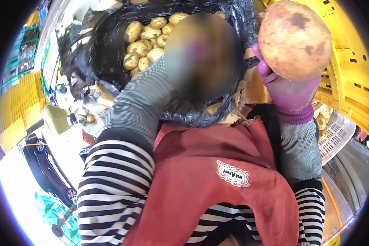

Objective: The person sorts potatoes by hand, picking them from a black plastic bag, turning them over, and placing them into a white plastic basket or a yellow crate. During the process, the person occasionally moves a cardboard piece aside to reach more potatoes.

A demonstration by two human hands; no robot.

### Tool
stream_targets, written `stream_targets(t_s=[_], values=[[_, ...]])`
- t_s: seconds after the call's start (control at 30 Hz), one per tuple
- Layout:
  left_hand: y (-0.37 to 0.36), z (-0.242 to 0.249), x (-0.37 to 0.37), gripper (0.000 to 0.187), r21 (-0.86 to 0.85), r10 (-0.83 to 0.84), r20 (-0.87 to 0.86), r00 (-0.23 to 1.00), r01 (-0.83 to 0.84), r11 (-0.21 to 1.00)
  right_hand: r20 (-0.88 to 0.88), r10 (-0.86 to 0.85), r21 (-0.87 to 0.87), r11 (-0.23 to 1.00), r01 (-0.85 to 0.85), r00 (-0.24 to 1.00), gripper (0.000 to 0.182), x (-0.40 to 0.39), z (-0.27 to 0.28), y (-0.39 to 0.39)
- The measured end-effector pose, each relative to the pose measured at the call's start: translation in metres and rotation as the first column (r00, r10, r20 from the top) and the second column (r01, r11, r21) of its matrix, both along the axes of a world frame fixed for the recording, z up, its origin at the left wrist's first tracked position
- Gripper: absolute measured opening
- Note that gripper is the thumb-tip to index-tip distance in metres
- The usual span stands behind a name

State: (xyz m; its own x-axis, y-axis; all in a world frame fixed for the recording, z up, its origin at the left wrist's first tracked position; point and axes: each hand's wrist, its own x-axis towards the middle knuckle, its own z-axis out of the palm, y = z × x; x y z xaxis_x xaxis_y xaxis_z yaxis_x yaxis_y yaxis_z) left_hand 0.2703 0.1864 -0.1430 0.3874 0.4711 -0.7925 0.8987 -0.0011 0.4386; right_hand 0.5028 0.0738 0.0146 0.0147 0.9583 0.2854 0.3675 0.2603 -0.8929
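My right hand (291, 92), in a purple glove, is raised at the upper right and wrapped round a large potato (295, 41) with brown patches on its skin. My left forearm reaches over a black plastic liner (106, 45) that holds many smaller yellow potatoes (139, 48). A round blur covers the end of that arm; within it a purple smear (199, 49) appears where my left hand would be. Its fingers, and anything in them, are hidden.
Yellow plastic crates (352, 53) stand at the right, above a white slatted basket (336, 135) with potatoes in it. More yellow crates (20, 110) are stacked at the left. A dark car (49, 168) shows beyond, at the lower left.
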Motion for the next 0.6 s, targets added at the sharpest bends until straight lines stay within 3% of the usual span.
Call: stream_targets(t_s=[0.07, 0.13, 0.2, 0.23, 0.27, 0.33, 0.4, 0.43, 0.47, 0.5, 0.57, 0.6], values=[[-0.015, -0.026, 0.025, 0.081, 0.159, -0.136, -0.188, 0.973, 0.167, 0.973, 0.142, -0.095, 0.111, 0.991, 0.08, 0.985, 0.037, 0.008, -0.006, 0.007], [-0.032, -0.071, 0.038, 0.083, 0.377, 0.297, -0.239, 0.924, -0.194, 0.906, 0.268, -0.136, 0.17, 0.981, 0.092, 0.954, 0.05, 0.016, -0.01, 0.007], [-0.029, -0.087, 0.034, 0.078, 0.342, 0.379, -0.138, 0.915, -0.315, 0.885, 0.162, -0.128, 0.125, 0.986, 0.108, 0.979, 0.057, 0.016, -0.009, 0.006], [-0.027, -0.094, 0.03, 0.076, 0.325, 0.422, -0.088, 0.902, -0.374, 0.868, -0.006, -0.117, 0.049, 0.992, 0.117, 0.993, 0.056, 0.013, -0.006, 0.006], [-0.024, -0.106, 0.017, 0.077, 0.343, 0.358, -0.005, 0.934, -0.335, 0.878, -0.173, -0.119, -0.024, 0.993, 0.116, 0.978, 0.055, 0.01, -0.003, 0.006], [-0.009, -0.17, -0.023, 0.075, 0.144, 0.328, 0.288, 0.9, -0.379, 0.914, -0.383, -0.135, -0.139, 0.986, 0.087, 0.914, 0.057, 0.008, -0.002, 0.009], [-0.014, -0.153, -0.036, 0.069, -0.215, 0.565, 0.422, 0.709, -0.527, 0.822, -0.478, -0.161, -0.233, 0.971, 0.052, 0.863, 0.062, 0.009, 0.0, 0.005], [-0.025, -0.11, -0.03, 0.065, -0.442, 0.77, 0.35, 0.533, -0.631, 0.637, -0.453, -0.146, -0.224, 0.973, 0.047, 0.88, 0.064, 0.011, -0.002, 0.003], [-0.034, -0.098, -0.028, 0.061, -0.725, 0.901, 0.326, 0.286, -0.536, 0.432, -0.426, -0.132, -0.214, 0.976, 0.042, 0.895, 0.067, 0.012, -0.003, 0.001], [-0.028, -0.088, -0.027, 0.061, -0.796, 0.907, 0.335, 0.257, -0.438, 0.418, -0.324, -0.087, -0.141, 0.989, 0.043, 0.942, 0.07, 0.016, -0.009, 0.005], [-0.02, -0.065, -0.032, 0.06, -0.896, 0.92, 0.343, 0.19, -0.228, 0.381, -0.396, -0.051, -0.15, 0.989, -0.01, 0.917, 0.07, 0.018, -0.012, 0.008], [-0.011, -0.059, -0.041, 0.061, -0.898, 0.912, 0.37, 0.178, -0.184, 0.4, -0.565, -0.068, -0.218, 0.974, -0.069, 0.823, 0.068, 0.016, -0.01, 0.009]])
